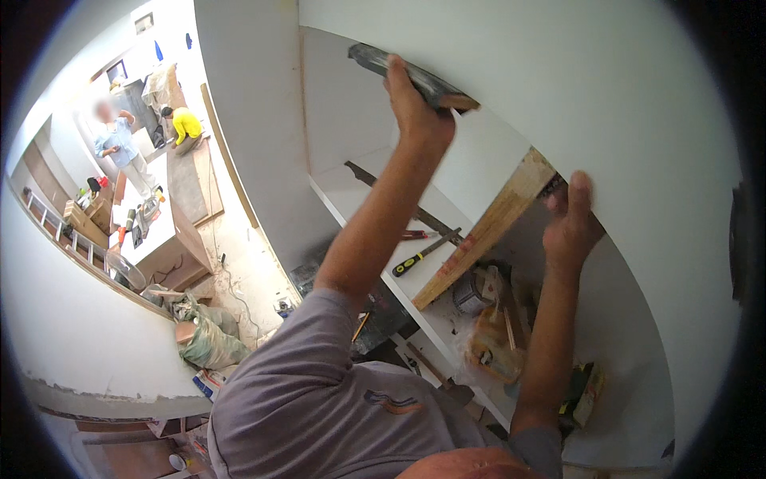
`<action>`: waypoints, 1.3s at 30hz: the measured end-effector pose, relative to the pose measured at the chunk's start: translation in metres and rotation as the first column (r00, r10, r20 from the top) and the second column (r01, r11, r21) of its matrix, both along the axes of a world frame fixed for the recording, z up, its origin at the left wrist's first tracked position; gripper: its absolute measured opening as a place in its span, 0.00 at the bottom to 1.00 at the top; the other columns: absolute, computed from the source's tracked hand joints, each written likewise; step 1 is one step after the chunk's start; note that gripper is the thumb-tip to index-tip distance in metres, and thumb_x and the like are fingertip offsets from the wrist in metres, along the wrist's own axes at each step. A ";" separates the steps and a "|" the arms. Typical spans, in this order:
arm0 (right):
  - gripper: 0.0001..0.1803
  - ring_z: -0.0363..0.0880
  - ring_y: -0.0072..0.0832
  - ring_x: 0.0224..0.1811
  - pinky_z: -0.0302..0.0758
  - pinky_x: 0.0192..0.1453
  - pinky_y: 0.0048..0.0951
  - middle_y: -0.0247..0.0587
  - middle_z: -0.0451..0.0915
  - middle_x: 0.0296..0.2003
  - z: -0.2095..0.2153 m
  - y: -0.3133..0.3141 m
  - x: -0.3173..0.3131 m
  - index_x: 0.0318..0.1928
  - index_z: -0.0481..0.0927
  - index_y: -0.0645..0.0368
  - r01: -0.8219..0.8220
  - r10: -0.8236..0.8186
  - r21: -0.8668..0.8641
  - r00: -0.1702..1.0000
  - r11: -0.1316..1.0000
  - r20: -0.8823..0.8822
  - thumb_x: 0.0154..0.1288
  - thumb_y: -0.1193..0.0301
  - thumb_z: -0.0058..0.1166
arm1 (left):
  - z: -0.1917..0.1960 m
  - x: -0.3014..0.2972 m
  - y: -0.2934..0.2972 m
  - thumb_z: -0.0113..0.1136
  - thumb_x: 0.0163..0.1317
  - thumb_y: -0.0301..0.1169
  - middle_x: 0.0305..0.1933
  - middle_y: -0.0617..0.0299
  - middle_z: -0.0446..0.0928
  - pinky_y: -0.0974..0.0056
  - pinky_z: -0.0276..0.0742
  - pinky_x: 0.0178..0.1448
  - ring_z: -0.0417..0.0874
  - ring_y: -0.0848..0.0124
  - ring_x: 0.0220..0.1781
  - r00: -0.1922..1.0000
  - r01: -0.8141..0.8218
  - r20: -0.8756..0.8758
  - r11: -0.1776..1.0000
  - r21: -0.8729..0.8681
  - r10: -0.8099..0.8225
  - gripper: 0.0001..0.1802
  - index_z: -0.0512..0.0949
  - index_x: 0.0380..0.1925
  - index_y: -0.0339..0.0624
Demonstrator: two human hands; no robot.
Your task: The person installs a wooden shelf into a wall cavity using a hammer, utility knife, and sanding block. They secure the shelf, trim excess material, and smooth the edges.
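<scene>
My left hand [421,112] is closed round a long block [407,73] with a dark grey, worn surface and a brown wooden end. It looks like a sanding block and lies along the curved edge of a white panel [574,72]. Lower on that edge, my right hand [571,215] grips the panel, thumb up on its face and fingers partly hidden behind. Close beside it is the upper end of a pale wooden board [495,231] leaning at a slant. A file with a black and yellow handle [408,264] and a dark handsaw [423,214] lie on a white shelf.
Below the board stand a tin can [472,295] and a cloudy plastic container [493,351]. Far left, a person in light blue [120,144] stands and another in yellow [185,128] crouches. A tool-strewn white bench [163,227], full sacks [211,335] and a cable [231,291] are there.
</scene>
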State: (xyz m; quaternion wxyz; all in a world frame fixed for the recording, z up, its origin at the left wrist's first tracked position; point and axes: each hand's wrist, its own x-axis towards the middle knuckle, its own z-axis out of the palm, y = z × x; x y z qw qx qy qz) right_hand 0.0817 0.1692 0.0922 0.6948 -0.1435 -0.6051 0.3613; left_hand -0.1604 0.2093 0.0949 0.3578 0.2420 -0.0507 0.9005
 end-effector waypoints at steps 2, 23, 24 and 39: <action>0.12 0.75 0.24 0.23 0.74 0.29 0.32 0.37 0.80 0.28 0.000 0.003 -0.001 0.36 0.81 0.65 -0.006 0.005 0.029 1.000 1.000 0.021 0.72 0.67 0.60 | 0.003 -0.030 0.009 0.51 0.73 0.56 0.72 0.54 0.60 0.45 0.60 0.78 0.60 0.57 0.76 1.000 0.013 0.026 1.000 0.011 -0.014 0.37 0.55 0.72 0.48; 0.09 0.78 0.27 0.24 0.75 0.34 0.29 0.39 0.78 0.23 0.011 -0.009 0.004 0.44 0.84 0.63 -0.007 -0.017 0.152 0.988 0.988 0.155 0.75 0.70 0.56 | 0.003 0.044 -0.007 0.48 0.72 0.61 0.71 0.49 0.58 0.46 0.68 0.71 0.62 0.55 0.73 0.989 -0.145 -0.042 0.989 -0.024 0.144 0.43 0.48 0.74 0.46; 0.10 0.78 0.27 0.24 0.76 0.34 0.29 0.39 0.79 0.24 0.012 -0.006 0.005 0.44 0.84 0.63 0.029 -0.068 0.207 0.980 0.978 0.184 0.75 0.69 0.57 | 0.010 0.034 -0.005 0.48 0.73 0.60 0.71 0.49 0.57 0.46 0.67 0.72 0.62 0.55 0.73 0.981 -0.154 -0.107 0.986 0.059 0.159 0.42 0.47 0.74 0.46; 0.10 0.76 0.23 0.26 0.76 0.31 0.29 0.37 0.79 0.28 -0.009 0.018 0.016 0.38 0.82 0.64 0.127 -0.190 0.279 0.959 0.952 0.212 0.73 0.68 0.59 | -0.002 0.072 -0.012 0.51 0.74 0.55 0.69 0.51 0.61 0.43 0.63 0.75 0.62 0.53 0.73 0.976 -0.206 0.055 0.976 -0.067 0.210 0.36 0.54 0.70 0.47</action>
